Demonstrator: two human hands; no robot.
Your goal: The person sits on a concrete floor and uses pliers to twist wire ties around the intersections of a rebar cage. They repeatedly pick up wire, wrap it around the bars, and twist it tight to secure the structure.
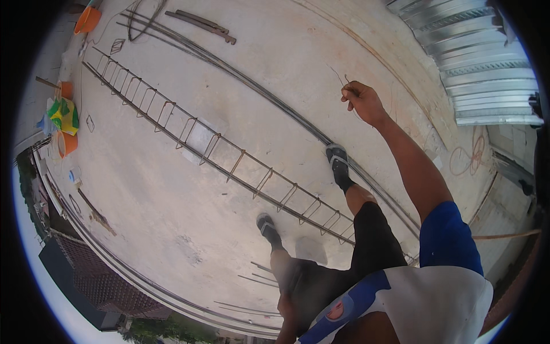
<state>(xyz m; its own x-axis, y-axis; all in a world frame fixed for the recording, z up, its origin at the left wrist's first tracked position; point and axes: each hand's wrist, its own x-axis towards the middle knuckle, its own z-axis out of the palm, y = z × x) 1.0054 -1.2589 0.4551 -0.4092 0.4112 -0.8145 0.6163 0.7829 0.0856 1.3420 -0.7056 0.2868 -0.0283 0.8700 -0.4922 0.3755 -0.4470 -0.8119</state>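
Head view: person's right hand (364,102) pinches thin, dark metal wire (338,75) above pale concrete floor (143,192), wire probably light, springy, best held mid-length; left hand's (286,305) grip cannot be told.

Thin wire (336,73) juts from the right hand (362,100) while a ladder-like rebar cage (243,152) lies diagonally.
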